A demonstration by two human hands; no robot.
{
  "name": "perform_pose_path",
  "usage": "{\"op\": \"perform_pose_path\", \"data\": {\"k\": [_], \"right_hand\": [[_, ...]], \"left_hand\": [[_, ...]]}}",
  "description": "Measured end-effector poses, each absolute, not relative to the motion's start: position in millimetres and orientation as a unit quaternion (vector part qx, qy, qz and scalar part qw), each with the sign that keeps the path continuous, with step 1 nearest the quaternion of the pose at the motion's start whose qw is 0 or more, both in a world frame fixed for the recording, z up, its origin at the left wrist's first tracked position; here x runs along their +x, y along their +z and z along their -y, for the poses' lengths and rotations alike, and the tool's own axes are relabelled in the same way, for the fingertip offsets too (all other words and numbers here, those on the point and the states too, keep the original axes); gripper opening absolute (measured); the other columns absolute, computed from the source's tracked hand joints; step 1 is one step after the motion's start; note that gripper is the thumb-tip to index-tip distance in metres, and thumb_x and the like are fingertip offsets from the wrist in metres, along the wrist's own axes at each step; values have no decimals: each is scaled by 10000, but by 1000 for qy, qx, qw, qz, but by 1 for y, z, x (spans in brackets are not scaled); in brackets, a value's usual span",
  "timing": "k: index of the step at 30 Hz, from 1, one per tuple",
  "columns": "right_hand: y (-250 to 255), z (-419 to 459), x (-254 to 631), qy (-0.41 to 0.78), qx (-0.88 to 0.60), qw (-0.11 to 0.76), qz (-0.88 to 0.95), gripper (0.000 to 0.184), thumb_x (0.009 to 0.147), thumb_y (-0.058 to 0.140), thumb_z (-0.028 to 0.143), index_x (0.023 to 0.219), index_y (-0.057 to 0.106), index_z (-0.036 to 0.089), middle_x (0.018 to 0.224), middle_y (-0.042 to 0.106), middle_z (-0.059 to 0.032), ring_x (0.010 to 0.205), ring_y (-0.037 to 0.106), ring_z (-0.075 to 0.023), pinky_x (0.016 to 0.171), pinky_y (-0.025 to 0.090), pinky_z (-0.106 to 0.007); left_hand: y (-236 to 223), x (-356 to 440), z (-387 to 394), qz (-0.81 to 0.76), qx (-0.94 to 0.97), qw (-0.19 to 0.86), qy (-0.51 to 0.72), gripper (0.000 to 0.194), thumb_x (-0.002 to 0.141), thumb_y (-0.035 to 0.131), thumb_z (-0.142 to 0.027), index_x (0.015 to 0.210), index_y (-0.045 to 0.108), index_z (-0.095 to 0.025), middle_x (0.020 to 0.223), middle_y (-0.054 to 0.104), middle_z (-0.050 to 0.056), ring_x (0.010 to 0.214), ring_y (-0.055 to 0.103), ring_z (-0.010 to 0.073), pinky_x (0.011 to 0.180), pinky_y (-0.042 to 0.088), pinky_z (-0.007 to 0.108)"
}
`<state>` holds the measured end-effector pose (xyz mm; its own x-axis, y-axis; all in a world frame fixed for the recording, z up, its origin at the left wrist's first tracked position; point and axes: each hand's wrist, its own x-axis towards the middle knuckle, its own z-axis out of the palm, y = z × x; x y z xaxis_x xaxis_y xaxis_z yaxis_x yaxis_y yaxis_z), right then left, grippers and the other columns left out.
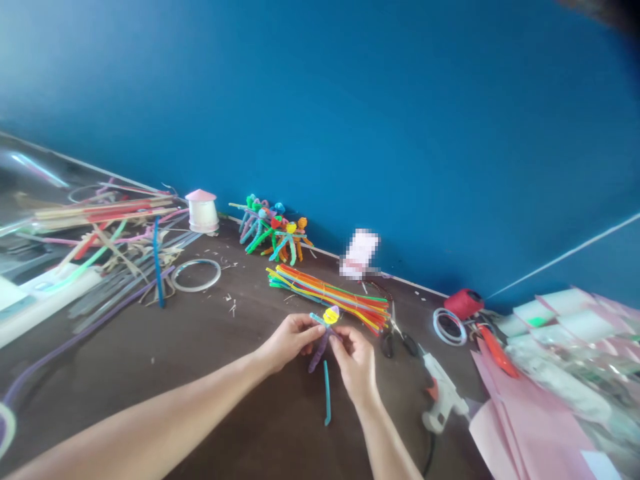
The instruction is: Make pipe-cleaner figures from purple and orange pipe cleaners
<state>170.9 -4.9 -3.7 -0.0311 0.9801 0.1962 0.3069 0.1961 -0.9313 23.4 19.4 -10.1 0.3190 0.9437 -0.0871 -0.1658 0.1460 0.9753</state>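
Note:
Between my two hands is a small pipe-cleaner figure (331, 316) with a yellow head, a light purple tip on top and purple lower limbs. My left hand (297, 337) pinches it from the left, where a short light-blue stem sticks out. From the other side, the fingers of my right hand (357, 357) close on its body; the fingertips partly cover it. A loose blue pipe cleaner (327, 393) lies on the dark table (260, 427) just below. Beyond my hands rests a bundle of colored pipe cleaners (325, 293), mostly orange, yellow and green.
Several similar figures (275, 233) stand by the blue wall. Scissors (393, 330) and a white glue gun (443, 393) lie at the right, near pink sheets (525, 413). To the left are a clear ring (196, 275), a white cup-like container (203, 215) and a cluttered pile of strips.

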Motion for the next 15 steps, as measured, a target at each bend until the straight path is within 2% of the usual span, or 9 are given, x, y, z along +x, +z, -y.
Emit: {"op": "perform_pose_path", "data": {"k": [2, 9, 15], "right_hand": [[-1, 6, 171, 330, -520, 459, 640, 123, 774, 532, 266, 798, 591, 161, 705, 603, -24, 617, 549, -134, 578, 441, -231], [5, 8, 173, 229, -514, 441, 699, 151, 809, 472, 251, 719, 568, 177, 679, 563, -17, 634, 531, -138, 590, 416, -234], [8, 11, 169, 228, -517, 441, 697, 142, 807, 459, 211, 725, 572, 183, 677, 574, -21, 616, 535, -141, 588, 419, -242]], "left_hand": [[-10, 24, -20, -401, 505, 639, 419, 296, 682, 597, -399, 666, 577, -104, 394, 418, -64, 369, 343, 44, 393, 249, 174], [-7, 23, -19, -407, 541, 621, 395, 319, 678, 589, -405, 566, 556, -109, 427, 464, -42, 358, 331, 39, 388, 209, 189], [-8, 25, -18, -398, 515, 638, 411, 315, 688, 582, -430, 692, 547, -117, 536, 519, -30, 361, 340, 29, 371, 230, 173]]}}
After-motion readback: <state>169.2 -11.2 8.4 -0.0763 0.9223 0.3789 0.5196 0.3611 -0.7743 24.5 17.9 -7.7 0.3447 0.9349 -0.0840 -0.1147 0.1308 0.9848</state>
